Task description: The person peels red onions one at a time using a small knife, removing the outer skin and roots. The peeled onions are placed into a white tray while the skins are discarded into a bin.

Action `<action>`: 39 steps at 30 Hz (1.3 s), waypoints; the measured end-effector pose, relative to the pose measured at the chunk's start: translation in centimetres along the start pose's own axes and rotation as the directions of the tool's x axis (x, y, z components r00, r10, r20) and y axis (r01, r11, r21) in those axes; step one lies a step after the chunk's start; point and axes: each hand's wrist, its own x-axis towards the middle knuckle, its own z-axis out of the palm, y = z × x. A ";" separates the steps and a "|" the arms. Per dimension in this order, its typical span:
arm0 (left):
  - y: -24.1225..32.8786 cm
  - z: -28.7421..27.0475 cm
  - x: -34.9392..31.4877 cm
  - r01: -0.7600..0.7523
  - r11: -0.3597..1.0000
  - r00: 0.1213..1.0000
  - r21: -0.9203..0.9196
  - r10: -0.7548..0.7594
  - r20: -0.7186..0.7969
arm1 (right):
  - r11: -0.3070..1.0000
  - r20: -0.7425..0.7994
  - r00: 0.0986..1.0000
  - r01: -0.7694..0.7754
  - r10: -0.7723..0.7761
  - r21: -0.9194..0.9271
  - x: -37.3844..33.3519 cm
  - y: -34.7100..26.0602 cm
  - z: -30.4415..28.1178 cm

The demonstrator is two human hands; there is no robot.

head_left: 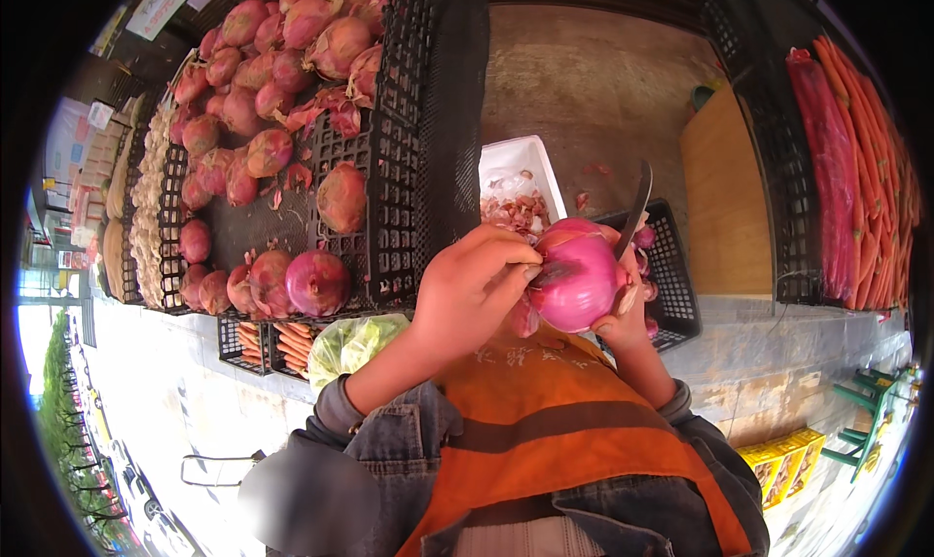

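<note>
A large red onion point(576, 287), shiny and mostly bare of dry skin, is held up in front of my orange apron point(545, 431). My left hand point(472, 289) pinches with thumb and forefinger at the onion's left side, by a dark patch; a strip of loose skin hangs just below. My right hand point(628, 322) supports the onion from the right, its thumb at the lower edge and its other fingers partly hidden. That same hand also holds a knife point(637, 205), whose curved blade points up beside the onion; its handle is hidden.
Black crates point(397, 168) of red onions point(243, 109) stand at left. Beyond my hands are a white foam box point(550, 173) with onion skins and a black basket point(676, 275) with onions. Carrots point(861, 178) lie at right; a wrapped cabbage point(355, 346) sits by my left forearm.
</note>
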 end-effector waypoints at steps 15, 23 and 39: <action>-2.1 3.8 -1.4 0.554 0.237 0.807 -0.798 -0.389 0.445 | 0.990 -0.204 0.974 -0.117 0.098 -0.082 -0.8 -0.5 1.5; -3.5 3.6 -1.6 0.490 -0.220 0.700 -0.844 -0.477 0.531 | 0.970 -0.191 0.957 -0.236 0.220 -0.066 -1.5 -1.9 0.8; -3.2 2.1 -3.9 0.417 0.904 0.801 0.092 -0.413 0.434 | 0.699 -0.263 0.704 -0.447 0.660 0.558 -10.3 14.6 -15.2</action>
